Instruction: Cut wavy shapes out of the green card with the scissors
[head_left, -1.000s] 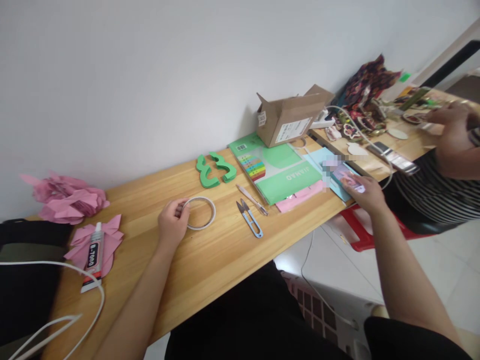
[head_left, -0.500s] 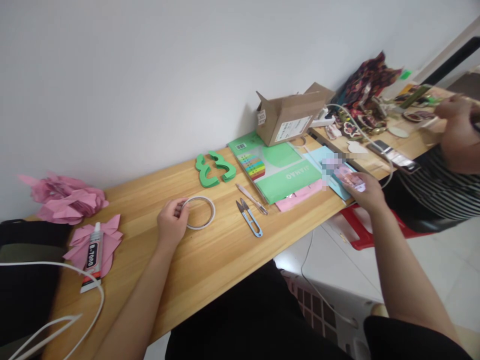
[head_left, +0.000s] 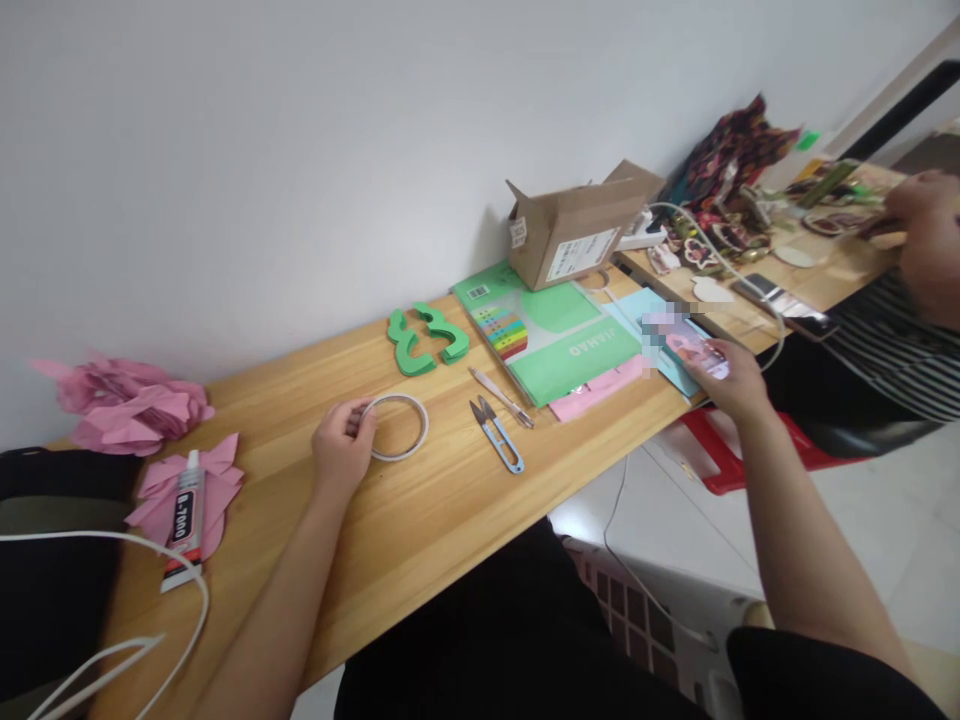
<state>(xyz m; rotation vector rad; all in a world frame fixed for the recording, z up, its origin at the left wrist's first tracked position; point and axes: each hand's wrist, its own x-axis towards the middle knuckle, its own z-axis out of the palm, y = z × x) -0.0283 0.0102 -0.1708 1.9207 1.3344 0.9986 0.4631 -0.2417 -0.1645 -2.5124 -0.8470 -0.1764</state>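
My left hand point(head_left: 342, 442) rests on the wooden table, its fingers closed on the near edge of a thin roll of white tape point(head_left: 425, 428). To the right, my right hand point(head_left: 733, 382) grips the lower end of a phone point(head_left: 688, 348) with a lit screen, part of which is blurred out. Beneath the phone lies light blue paper point(head_left: 677, 378). Between my hands are blue-handled thread snips point(head_left: 501, 443), a white pen point(head_left: 501, 396) and a green plastic packet point(head_left: 577, 375). Two curvy green pieces point(head_left: 427, 340) stand beyond the tape.
An open cardboard box point(head_left: 577, 230) stands on the packet by the wall. Pink folded paper point(head_left: 139, 405) and a glue tube point(head_left: 186, 520) lie at left, near a white cable point(head_left: 206, 600). At right, a co-worker's hand point(head_left: 930, 215) is over a second table holding another phone point(head_left: 784, 303).
The view has shifted slightly. Both my hands keep their holds on the tape roll and the phone. The co-worker's hand at far right has moved a little.
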